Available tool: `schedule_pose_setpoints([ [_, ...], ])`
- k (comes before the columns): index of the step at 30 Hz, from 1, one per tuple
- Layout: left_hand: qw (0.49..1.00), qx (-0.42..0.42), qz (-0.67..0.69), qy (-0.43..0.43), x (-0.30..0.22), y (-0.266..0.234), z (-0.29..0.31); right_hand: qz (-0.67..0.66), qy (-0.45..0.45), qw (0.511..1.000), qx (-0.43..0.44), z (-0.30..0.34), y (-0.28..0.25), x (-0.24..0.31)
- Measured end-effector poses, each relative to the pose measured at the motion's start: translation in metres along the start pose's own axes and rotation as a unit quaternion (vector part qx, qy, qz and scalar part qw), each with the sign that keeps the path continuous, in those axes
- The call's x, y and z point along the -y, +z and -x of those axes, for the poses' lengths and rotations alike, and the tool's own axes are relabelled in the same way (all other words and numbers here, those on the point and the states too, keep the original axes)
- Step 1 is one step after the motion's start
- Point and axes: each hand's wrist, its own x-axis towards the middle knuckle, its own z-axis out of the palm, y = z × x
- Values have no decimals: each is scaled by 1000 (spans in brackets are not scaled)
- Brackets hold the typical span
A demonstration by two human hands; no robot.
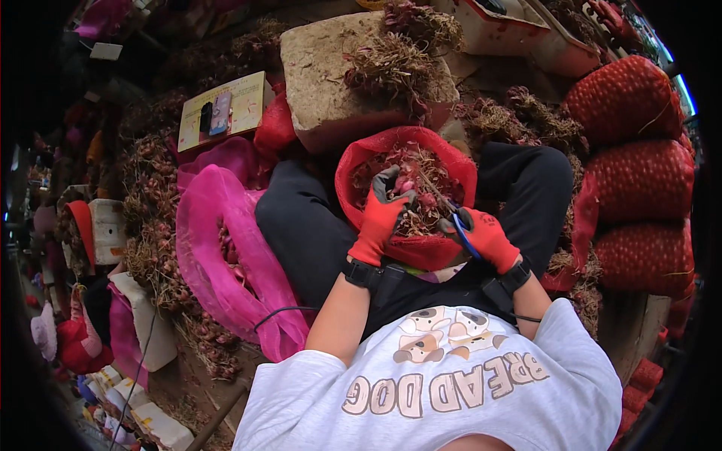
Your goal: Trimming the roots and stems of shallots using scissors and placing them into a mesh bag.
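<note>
Between my knees stands a red mesh bag [344, 177], its mouth rolled wide around small red shallots [429, 201] with dry stems and roots. My left hand [381, 213], in a red glove with grey fingertips, reaches over the bag's left side. Its thumb and fingers pinch a shallot [404, 183]. On the right, my similarly gloved right hand [486, 236] grips scissors [466, 239] by their blue handles. The blades point up and left over the shallots, close to the left fingertips. Whether the blades touch a stem I cannot tell.
A pink mesh bag [207, 240] holding shallots lies by my left leg. Ahead is a worn foam box [320, 75] with bundled shallots [398, 64] on top. A phone [219, 113] rests on a carton [252, 98]. Full red sacks [639, 180] are stacked at right.
</note>
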Motion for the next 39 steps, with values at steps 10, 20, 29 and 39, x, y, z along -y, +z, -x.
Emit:
schedule_pose_setpoints([
  [10, 997, -5, -78, 16, 0, 6, 3, 177, 8, 979, -97, 1, 0, 14],
  [20, 998, -3, 39, -40, -4, 3, 2, 145, 11, 987, -72, -2, 18, -15],
  [29, 995, -62, -1, -80, -3, -3, 5, 83, 25, 995, -49, -2, 13, 2],
  [39, 986, 72, -149, -22, -11, 10, 7, -196, -127, 968, -95, -61, 11, 17],
])
